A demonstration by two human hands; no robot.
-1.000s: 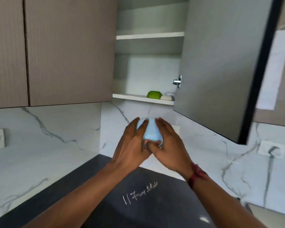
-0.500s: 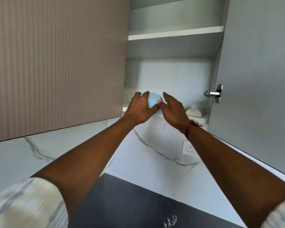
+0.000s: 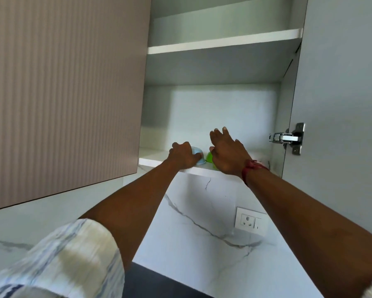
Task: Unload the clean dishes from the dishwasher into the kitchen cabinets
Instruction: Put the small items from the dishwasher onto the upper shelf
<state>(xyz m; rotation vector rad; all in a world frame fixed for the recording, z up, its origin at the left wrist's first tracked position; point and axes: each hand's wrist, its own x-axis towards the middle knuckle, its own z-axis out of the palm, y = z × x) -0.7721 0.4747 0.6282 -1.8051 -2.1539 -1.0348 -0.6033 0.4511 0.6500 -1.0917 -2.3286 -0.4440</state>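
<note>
Both arms reach up into the open cabinet. The left hand (image 3: pixel 184 154) is curled over a small light blue bowl (image 3: pixel 197 155) and holds it. The blue bowl sits upside down on the bottom shelf (image 3: pixel 150 161), near the front edge.

The right hand (image 3: pixel 227 153) is just to the right of the left hand, and the 2 hands are apart. Its fingers (image 3: pixel 218 134) are stretched out and open, and it holds nothing. Its thumb is beside a green bowl (image 3: pixel 209 157). The green bowl sits between the 2 hands, just beside the blue bowl. I cannot tell if the 2 bowls touch.

A red thread band (image 3: pixel 252 168) is around the right wrist. Above the hands is 1 more shelf (image 3: pixel 223 43). To the right of the right hand is the open door (image 3: pixel 342 93) with a shiny metal hinge (image 3: pixel 287 137). Below the right arm is a white wall socket (image 3: pixel 250 220).
</note>
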